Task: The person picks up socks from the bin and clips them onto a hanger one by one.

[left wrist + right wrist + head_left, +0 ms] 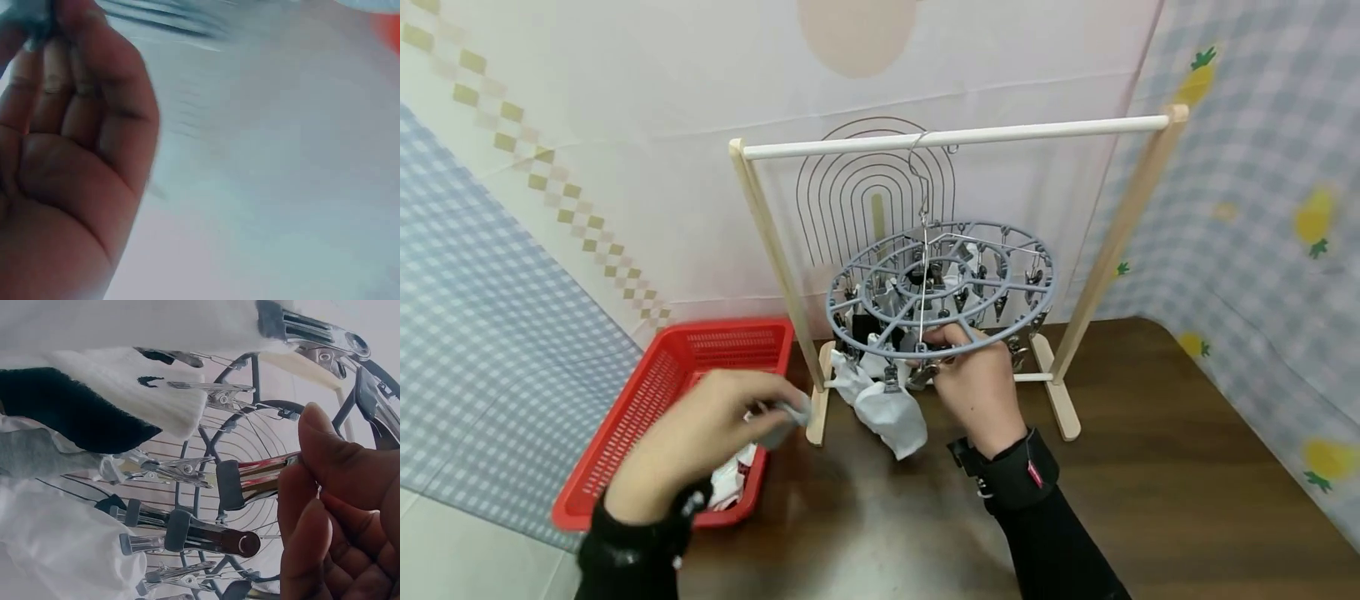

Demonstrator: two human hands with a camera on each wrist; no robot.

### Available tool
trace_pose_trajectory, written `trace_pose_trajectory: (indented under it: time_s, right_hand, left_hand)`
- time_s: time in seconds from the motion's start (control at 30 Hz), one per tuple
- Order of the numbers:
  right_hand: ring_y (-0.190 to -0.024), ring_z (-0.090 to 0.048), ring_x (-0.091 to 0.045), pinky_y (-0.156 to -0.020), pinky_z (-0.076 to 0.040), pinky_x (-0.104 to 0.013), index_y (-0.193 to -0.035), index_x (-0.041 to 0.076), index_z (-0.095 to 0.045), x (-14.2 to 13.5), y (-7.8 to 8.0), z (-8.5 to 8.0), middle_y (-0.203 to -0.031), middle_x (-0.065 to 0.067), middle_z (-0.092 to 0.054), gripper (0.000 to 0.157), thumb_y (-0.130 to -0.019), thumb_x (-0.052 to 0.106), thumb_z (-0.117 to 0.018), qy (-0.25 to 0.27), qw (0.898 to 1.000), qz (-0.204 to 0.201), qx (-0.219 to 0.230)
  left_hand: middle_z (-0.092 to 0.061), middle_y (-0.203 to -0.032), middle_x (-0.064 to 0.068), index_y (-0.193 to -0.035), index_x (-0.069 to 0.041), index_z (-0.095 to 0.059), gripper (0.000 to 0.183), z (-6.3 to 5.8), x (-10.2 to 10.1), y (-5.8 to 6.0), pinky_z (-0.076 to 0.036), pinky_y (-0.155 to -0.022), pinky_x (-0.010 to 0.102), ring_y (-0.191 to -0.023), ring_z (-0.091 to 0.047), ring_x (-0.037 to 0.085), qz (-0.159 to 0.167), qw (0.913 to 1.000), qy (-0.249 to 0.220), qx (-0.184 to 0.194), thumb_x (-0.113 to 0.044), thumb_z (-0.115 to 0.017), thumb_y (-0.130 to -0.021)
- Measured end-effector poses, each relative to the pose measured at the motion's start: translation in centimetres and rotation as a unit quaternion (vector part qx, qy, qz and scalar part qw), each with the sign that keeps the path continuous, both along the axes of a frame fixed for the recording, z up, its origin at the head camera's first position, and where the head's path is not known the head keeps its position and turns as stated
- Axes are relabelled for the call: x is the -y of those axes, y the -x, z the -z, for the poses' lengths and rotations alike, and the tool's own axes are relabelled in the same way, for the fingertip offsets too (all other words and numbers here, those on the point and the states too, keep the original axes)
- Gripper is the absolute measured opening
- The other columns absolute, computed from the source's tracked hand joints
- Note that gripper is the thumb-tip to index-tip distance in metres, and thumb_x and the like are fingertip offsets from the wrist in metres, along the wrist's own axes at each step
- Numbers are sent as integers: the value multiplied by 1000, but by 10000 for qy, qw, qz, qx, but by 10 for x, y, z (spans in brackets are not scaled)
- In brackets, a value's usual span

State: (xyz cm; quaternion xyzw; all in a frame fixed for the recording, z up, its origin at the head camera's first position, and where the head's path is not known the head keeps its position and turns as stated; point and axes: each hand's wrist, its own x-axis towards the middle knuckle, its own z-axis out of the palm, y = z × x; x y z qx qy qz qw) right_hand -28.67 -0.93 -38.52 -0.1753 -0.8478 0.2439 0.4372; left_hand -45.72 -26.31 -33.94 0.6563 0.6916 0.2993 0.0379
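My left hand (707, 425) pinches a small light grey piece of cloth (795, 411) between thumb and fingers, beside the red basket. In the left wrist view only a blurred bit of this cloth (39, 15) shows at the top corner. Under the near edge of a round grey clip hanger (895, 352), my right hand (977, 387) pinches the handle end of a metal clip (231, 484) with grey tips. A white garment like a sock (891, 417) hangs from a neighbouring clip. Black-and-white knitted cloth (169, 403) hangs further in.
The hanger is hooked on the white bar (1037, 131) of a wooden stand with two legs (1112, 250). At the left stands a red basket (640, 400) with white cloth items (727, 483) inside. Brown tabletop (1150, 483) lies in front; patterned fabric covers the walls.
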Motion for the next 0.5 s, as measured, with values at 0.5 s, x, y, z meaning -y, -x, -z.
trace_pose_trajectory:
  time_s: [0.5]
  right_hand:
    - [-67, -56, -9, -55, -45, -34, -86, 15, -70, -1, -9, -6, -90, -1, -71, 33, -73, -12, -56, 722, 9967, -371, -13]
  left_hand:
    - [-73, -75, -6, -82, -20, -75, 13, 61, -124, -89, -52, -53, 31, -63, -61, 9, -1691, 9746, -1181, -868, -30, -81, -78]
